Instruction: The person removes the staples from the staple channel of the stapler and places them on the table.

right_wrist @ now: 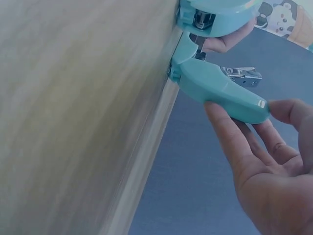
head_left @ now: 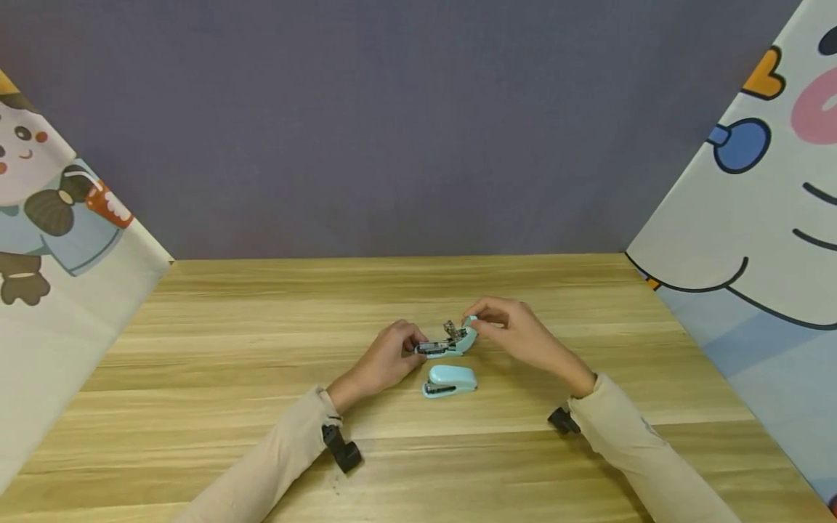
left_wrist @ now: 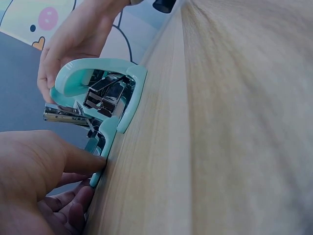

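Observation:
A mint-green stapler (head_left: 439,350) lies opened out on the wooden table, its cover (right_wrist: 220,90) swung far back. Between base and cover, a small metal piece (right_wrist: 242,76) stands up at an angle. My left hand (head_left: 391,358) pinches the front end of the base, thumb and fingers on either side, as the left wrist view shows. With thumb and fingertips, my right hand (head_left: 523,335) holds the free end of the raised cover. Just nearer to me sits a second mint-green stapler (head_left: 454,376), its cover down, touched by neither hand.
The wood-grain table (head_left: 261,312) runs back to a grey-blue partition (head_left: 405,131). Cartoon-printed panels (head_left: 719,240) flank it on both sides. A black wrist camera (head_left: 341,449) on the left sleeve hangs close over the tabletop.

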